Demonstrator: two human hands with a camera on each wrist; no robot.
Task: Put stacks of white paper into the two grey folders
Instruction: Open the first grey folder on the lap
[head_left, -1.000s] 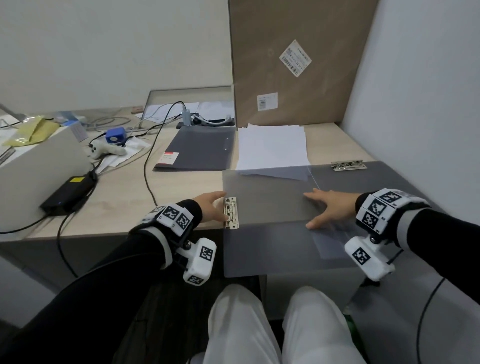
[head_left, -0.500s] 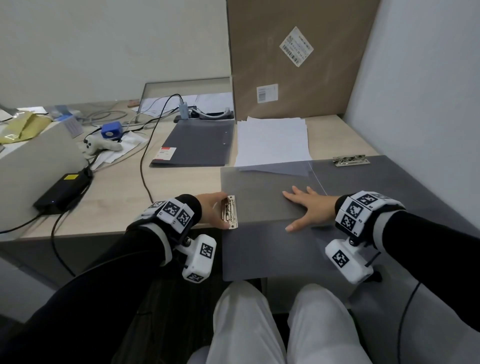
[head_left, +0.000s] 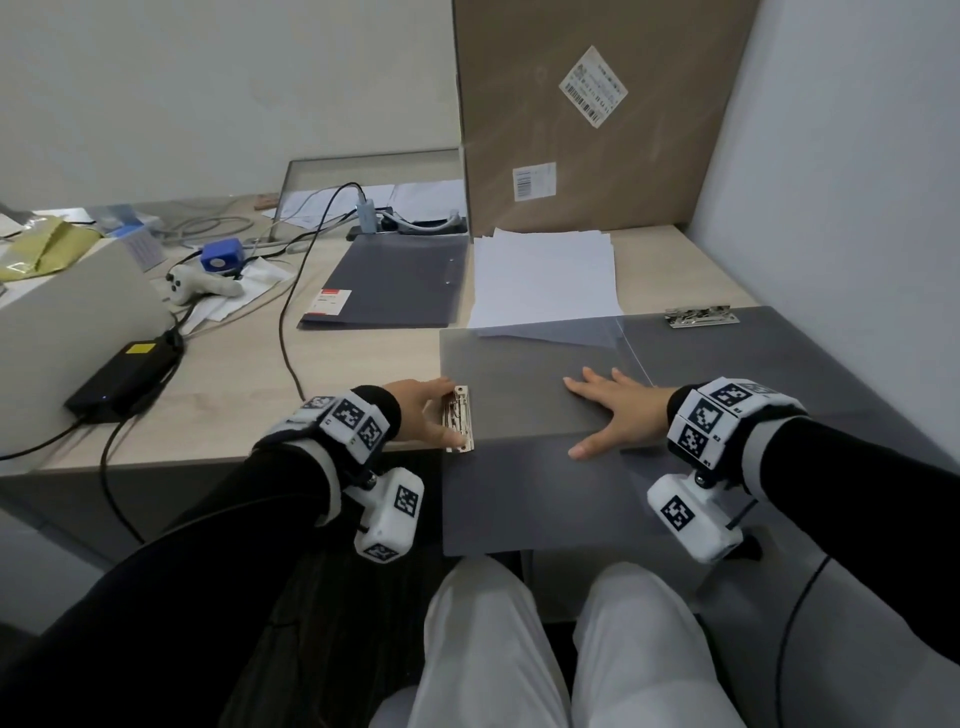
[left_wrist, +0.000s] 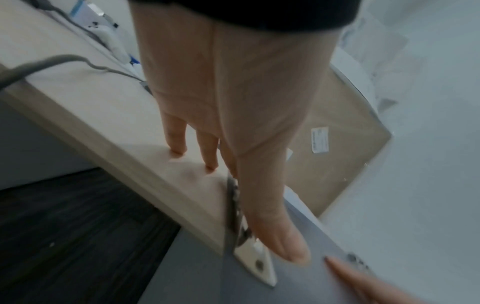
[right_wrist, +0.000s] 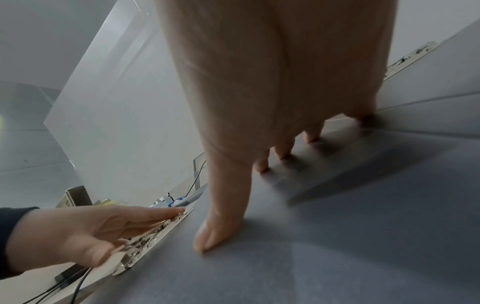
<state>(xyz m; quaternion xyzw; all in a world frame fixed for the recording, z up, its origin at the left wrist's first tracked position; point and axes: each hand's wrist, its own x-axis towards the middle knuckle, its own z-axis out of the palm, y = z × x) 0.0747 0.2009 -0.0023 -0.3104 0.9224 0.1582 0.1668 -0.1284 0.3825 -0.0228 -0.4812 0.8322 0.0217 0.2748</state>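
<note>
Here the right hand (head_left: 618, 410) lies flat, fingers spread, on the translucent grey plastic folder cover (head_left: 519, 374) overhanging the desk edge, while the left hand (head_left: 423, 413) rests loose-fingered on its silver metal clip (head_left: 460, 418)

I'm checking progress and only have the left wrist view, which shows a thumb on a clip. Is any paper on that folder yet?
Observer: None shows on the folder in the head view. The paper lies farther back on the table.
Operator: What is the right hand doing?
Observer: The right hand lies flat on the folder with its fingers spread.
Operator: Where is the other folder?
Observer: A dark folder lies closed to the left of the paper.
</note>
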